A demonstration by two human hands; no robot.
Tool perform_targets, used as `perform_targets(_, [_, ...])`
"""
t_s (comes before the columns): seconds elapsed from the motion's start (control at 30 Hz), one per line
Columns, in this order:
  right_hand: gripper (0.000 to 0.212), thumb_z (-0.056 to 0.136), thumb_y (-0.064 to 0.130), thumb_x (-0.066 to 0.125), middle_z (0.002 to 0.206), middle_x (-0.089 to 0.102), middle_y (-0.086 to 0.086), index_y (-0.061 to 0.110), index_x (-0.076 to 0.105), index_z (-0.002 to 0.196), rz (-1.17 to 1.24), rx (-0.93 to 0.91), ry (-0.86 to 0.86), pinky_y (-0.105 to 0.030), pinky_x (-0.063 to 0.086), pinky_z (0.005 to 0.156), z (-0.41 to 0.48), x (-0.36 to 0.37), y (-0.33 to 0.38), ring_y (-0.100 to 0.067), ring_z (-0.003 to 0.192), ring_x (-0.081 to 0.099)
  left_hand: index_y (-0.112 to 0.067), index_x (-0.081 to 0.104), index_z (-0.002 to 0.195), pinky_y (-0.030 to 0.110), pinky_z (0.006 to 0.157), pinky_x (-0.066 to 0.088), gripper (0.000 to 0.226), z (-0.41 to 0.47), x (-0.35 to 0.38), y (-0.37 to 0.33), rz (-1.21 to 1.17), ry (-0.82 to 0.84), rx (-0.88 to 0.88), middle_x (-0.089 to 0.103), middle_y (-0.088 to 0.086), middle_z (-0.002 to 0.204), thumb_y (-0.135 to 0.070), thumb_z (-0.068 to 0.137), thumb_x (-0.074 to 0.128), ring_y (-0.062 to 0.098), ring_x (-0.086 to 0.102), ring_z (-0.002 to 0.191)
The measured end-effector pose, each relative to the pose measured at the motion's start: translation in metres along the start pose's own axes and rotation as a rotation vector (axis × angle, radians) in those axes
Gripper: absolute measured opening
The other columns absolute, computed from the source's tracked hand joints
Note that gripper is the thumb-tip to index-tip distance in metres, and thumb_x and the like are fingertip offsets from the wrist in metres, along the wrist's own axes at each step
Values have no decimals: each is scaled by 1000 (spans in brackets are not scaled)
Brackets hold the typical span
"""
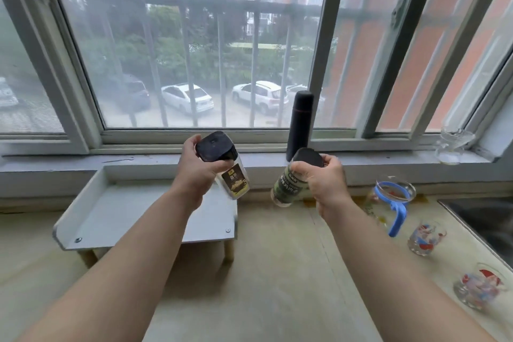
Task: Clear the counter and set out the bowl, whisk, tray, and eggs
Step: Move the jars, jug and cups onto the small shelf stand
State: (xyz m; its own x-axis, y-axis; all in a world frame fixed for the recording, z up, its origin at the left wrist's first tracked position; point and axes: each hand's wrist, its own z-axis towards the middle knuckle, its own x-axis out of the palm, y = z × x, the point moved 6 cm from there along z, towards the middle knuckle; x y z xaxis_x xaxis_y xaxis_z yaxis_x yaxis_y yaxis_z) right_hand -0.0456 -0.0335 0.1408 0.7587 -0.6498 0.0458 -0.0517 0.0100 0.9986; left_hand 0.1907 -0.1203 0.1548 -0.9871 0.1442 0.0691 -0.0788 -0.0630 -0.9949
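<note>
Forearms, two, bare, stretched forward over the worktop (277,272).

Left hand (194,175): fingers curled round the neck of a brown-labelled jar (236,180), square black cap uppermost. Jar tilted and held clear above the white raised stand (111,211).

Right hand (324,183): fingers clamped on a green-labelled jar (284,187) with a round black cap. Jar tilted toward the other and likewise off the surface. Jars near each other, not touching.

Probable reason for the paired hold: two seasoning jars taken in one trip, to free the worktop for setting out. Judged stage: clearing, early.

Black flask (299,122): upright on the windowsill, behind the green-labelled jar.
Glass pitcher (394,200), blue handle: on the worktop at right.
Patterned glass (426,236): just in front of the pitcher.
Nearer patterned glass (477,289): closer to the right edge.
Glass dish (452,144): far right end of the sill.
All five awaiting removal, by the look of it.

Bowl, whisk, eggs: not in view.
Tray: possibly the white stand, lipped at left and back; not certain.
</note>
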Motion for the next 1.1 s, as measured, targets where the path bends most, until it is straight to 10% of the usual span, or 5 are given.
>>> perform_targets(0.6, [55, 73, 6, 75, 103, 59, -7, 11, 46, 118, 0, 92, 181, -26, 45, 63, -28, 234, -32, -19, 86, 56, -12, 45, 115, 27, 75, 45, 66, 78, -236, 27, 165, -113, -139, 61, 10, 114, 10, 64, 80, 24, 59, 103])
perform_targets(1.1, [53, 74, 7, 76, 103, 56, -5, 15, 47, 117, -64, 168, 175, -24, 44, 60, -24, 331, -66, -16, 82, 55, -13, 50, 125, 13, 64, 43, 71, 149, -297, 57, 349, 77, -187, 60, -2, 103, 7, 64, 81, 9, 58, 86])
